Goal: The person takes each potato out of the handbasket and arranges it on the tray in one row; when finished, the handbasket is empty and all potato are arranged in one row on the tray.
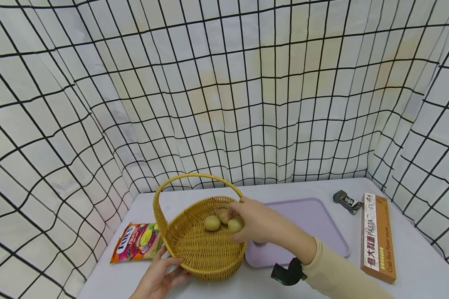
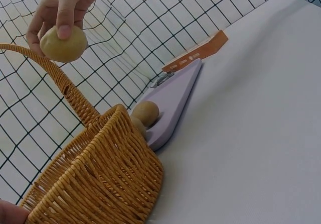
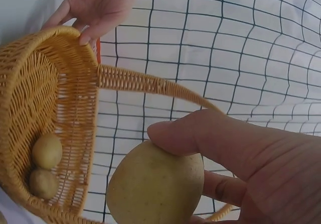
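A wicker basket (image 1: 205, 249) with a tall arched handle (image 1: 198, 175) stands at the middle front of the table. My left hand (image 1: 161, 272) holds its left front rim, thumb over the edge and fingers against the outside. Over the right side of the basket, my right hand (image 1: 256, 218) pinches a pale yellow potato (image 3: 155, 184) between thumb and fingers. The left wrist view shows this held potato (image 2: 63, 44) above the basket's rim. Two more potatoes lie inside, one yellowish (image 1: 211, 223) and one browner (image 1: 222, 215).
Right of the basket lies a lilac tray (image 1: 303, 211), with brown potatoes (image 2: 146, 113) on its near end. An orange FOX'S candy bag (image 1: 136, 243) is at the left. Farther right are a dark grey gadget (image 1: 347, 202) and a pasta box (image 1: 378, 238). Netting over white cloth (image 1: 224, 104) surrounds the table.
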`<action>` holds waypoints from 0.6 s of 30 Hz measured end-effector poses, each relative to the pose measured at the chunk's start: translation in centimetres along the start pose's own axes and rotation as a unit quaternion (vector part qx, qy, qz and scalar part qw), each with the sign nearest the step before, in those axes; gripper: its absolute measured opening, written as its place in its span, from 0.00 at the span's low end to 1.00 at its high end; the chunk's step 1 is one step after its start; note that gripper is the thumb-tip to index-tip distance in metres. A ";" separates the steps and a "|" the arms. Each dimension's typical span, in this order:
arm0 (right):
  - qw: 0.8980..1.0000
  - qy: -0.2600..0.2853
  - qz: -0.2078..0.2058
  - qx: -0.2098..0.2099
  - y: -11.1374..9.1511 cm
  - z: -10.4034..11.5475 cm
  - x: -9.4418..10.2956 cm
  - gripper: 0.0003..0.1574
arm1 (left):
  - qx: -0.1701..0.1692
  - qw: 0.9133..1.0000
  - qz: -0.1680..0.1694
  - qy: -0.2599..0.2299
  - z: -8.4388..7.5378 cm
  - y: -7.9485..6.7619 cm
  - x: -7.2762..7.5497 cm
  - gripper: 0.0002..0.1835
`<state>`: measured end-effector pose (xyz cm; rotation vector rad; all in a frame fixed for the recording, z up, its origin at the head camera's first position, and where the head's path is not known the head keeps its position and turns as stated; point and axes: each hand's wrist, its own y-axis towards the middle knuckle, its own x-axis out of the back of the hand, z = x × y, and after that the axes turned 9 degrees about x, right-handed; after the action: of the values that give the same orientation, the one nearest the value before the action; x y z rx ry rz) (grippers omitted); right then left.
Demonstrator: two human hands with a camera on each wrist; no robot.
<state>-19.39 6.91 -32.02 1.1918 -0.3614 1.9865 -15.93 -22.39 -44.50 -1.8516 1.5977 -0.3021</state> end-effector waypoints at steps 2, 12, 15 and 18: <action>1.000 0.003 -0.007 -0.007 -0.4 -0.5 0.3 0.22 | 0.001 1.000 0.000 -0.002 0.0 0.0 0.0 0.56; 0.998 0.026 -0.029 -0.040 -2.1 -3.8 1.3 0.20 | -0.004 1.000 0.000 0.001 0.0 0.0 -0.1 0.56; 0.998 0.027 -0.029 -0.050 -2.6 -4.9 1.4 0.19 | 0.001 1.000 0.001 -0.009 0.1 0.0 0.0 0.56; 0.997 0.031 -0.029 -0.059 -3.2 -6.0 1.3 0.17 | 0.003 1.000 0.000 -0.017 0.1 0.0 0.1 0.56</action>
<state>-21.14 13.13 -34.52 1.0530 -0.4031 1.9188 -15.86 -22.49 -44.60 -1.8431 1.5726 -0.2735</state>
